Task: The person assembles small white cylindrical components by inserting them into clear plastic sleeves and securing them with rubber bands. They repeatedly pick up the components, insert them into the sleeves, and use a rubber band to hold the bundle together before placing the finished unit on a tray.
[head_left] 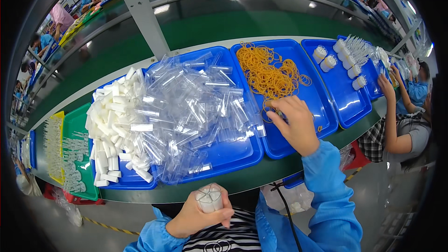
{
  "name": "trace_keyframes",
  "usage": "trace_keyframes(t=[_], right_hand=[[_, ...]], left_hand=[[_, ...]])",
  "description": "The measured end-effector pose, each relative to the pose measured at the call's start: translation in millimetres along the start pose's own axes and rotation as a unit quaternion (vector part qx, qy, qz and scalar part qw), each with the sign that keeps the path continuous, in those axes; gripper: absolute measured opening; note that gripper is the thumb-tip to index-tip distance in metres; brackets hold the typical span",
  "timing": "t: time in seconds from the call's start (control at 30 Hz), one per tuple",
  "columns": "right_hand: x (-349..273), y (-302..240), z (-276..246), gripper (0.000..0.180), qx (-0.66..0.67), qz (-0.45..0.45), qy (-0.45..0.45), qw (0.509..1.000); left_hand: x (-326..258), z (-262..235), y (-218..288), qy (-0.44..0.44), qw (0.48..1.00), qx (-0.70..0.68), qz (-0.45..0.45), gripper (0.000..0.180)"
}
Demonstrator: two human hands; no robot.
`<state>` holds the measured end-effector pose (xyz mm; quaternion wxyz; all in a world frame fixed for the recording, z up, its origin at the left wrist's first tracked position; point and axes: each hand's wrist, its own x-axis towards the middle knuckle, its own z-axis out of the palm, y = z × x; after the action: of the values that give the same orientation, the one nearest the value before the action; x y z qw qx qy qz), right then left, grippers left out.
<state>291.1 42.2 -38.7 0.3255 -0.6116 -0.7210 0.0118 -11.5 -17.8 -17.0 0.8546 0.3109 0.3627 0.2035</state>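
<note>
We're seeing orange rubber bands (270,72) lying above right of frame centre, up and right of the tube bundle (209,198), whose ends are facing upward. Our left hand (198,217) is clasping that bundle, lower centre; our right (291,121), nearer the bands, is curling beside them, its pinch undeterminable.

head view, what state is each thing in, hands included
Left hand, closed around white bundle
White bundle, held together, ends facing up
Right hand, fingers curled at rubber bands
Rubber bands, loose, tangled heap
White pieces, loose heap
Clear sleeves, loosely piled, crisscrossed
Green tray, partly filled
</note>
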Motion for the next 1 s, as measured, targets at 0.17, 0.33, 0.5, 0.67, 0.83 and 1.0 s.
trace_keyframes(t=[0.17, 0.33, 0.5, 0.67, 0.83, 1.0], right_hand=[[2.8, 9.6, 14.2, 0.015, -0.098, 0.010, -0.007, 0.995], [10.0, 15.6, -8.1, 0.011, 0.069, 0.076, 0.050, 0.993], [14.4, 13.3, -34.0, 0.008, 0.109, 0.167, 0.059, 0.978], [16.5, -63.5, -38.1, 0.010, 0.391, 0.213, 0.113, 0.888], [-8.6, -126.8, -18.4, 0.013, 0.411, 0.060, -0.125, 0.901], [-10.4, -137.1, -27.0, 0.009, 0.566, 0.094, -0.251, 0.780]], left_hand=[[-0.1, -0.3, 0.2, 0.041, 0.998, 0.033, 0.037, 0.036], [-3.5, -10.4, -6.3, 0.093, 0.994, 0.047, 0.044, 0.031], [-10.5, -7.9, -2.5, 0.083, 0.987, 0.113, 0.073, 0.025], [-13.6, -2.4, -5.5, 0.101, 0.943, 0.081, 0.305, 0.036], [3.0, 1.1, 14.1, 0.137, 0.872, 0.154, 0.445, 0.033], [-6.4, -8.3, 4.1, 0.150, 0.919, 0.028, 0.362, 0.027]])
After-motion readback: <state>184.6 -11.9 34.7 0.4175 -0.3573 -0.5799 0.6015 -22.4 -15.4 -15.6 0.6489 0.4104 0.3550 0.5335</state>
